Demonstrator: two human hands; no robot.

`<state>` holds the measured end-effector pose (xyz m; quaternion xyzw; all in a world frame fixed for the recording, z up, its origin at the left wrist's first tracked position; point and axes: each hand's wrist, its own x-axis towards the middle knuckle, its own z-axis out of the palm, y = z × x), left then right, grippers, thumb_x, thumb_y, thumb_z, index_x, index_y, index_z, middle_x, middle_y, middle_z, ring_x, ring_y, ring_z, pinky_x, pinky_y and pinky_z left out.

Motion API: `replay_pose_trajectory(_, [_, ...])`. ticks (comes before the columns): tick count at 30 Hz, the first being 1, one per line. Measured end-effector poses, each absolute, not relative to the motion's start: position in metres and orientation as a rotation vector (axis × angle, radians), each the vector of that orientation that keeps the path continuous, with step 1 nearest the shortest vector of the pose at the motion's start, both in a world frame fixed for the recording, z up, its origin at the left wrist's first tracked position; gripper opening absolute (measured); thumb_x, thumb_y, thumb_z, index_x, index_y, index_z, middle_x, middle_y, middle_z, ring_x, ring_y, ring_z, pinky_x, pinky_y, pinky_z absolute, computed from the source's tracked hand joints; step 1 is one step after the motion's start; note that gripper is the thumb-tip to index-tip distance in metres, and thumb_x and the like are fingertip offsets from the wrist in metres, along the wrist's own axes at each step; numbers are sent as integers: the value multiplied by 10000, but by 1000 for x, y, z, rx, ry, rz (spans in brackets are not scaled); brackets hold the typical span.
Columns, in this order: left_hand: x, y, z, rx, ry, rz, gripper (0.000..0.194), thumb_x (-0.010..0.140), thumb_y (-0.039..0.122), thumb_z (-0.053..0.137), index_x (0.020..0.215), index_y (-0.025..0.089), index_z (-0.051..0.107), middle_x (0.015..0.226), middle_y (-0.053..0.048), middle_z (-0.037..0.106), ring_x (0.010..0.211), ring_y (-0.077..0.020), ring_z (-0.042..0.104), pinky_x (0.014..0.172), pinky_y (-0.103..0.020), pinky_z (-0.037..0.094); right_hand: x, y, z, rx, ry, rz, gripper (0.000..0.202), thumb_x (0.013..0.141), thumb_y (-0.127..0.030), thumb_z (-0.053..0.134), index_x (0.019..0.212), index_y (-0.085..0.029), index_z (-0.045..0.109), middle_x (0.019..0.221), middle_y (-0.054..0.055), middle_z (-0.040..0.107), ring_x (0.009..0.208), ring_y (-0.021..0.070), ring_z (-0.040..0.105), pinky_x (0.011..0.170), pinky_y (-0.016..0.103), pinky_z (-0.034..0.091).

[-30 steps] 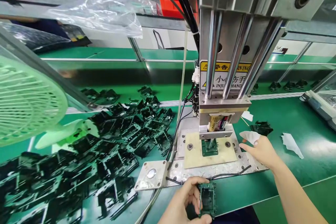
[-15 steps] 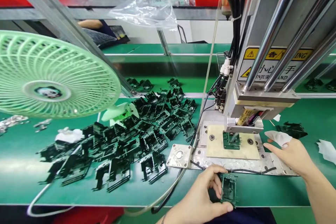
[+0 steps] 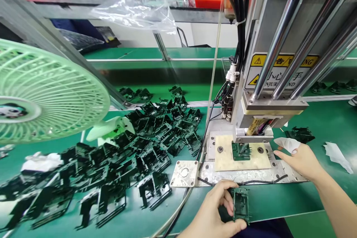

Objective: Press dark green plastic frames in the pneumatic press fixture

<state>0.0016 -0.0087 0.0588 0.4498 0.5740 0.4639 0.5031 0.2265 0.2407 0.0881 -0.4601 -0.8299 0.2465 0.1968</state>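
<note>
My left hand (image 3: 213, 212) grips a dark green plastic frame (image 3: 241, 203) by its sides, fingers at the top and thumb at the bottom, just in front of the press base. My right hand (image 3: 302, 160) is beside the right end of the metal base plate (image 3: 206, 169), thumb and fingers apart, with nothing visible in it. A white cover (image 3: 287, 144) wraps its fingertips. Another green plastic part (image 3: 238, 153) sits in the cream fixture plate (image 3: 259, 161), directly under the lowered press head (image 3: 252, 134).
Many dark plastic frames (image 3: 156, 160) lie heaped left of the press. A green fan (image 3: 52, 93) stands at the left. Black cables (image 3: 203, 137) run beside the base. White paper (image 3: 338, 156) and a dark part (image 3: 299, 134) lie at the right; a plastic bag (image 3: 142, 7) hangs above.
The camera view has shifted slightly to the right, so most things appear farther left. Both hands keep nearly the same pose, the left still gripping the plastic frame.
</note>
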Motion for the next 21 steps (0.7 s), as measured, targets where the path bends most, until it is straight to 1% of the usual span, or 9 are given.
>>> replay_pose_trajectory(8, [2,-9,50,1101,1390,1136,633,701,262,831,1258,190,539,852,-4,572,728,-152,586,704,-294,472,223,240,90,-1354,-2329,722,466,726,-591,547,945,-221,727,885,64,754,842,325,717,726,414,562])
replay_pose_trajectory(12, [1,-9,49,1091,1390,1134,646,693,267,834,1261,188,538,847,-3,566,725,-154,583,701,-294,470,223,240,90,-1344,-2337,692,469,733,-591,542,940,-217,733,878,69,754,839,327,717,703,410,559])
replay_pose_trajectory(16, [1,-9,50,1091,1396,1137,643,694,260,832,1262,189,539,853,-6,568,727,-154,583,705,-295,478,223,240,89,-1320,-2326,698,461,746,-573,552,967,-214,739,888,68,756,852,321,719,723,404,569])
replay_pose_trajectory(19, [2,-9,50,1100,1400,1145,641,688,252,834,1257,189,546,864,-11,573,729,-153,585,702,-291,488,225,240,87,-1332,-2309,703,439,735,-587,556,905,-221,731,869,73,756,832,325,719,704,409,575])
replay_pose_trajectory(21, [1,-9,49,1104,1408,1155,643,684,256,839,1255,188,553,867,-15,582,726,-151,589,698,-286,496,226,240,89,-1333,-2295,722,439,729,-590,562,895,-218,728,876,83,757,848,337,718,731,427,578])
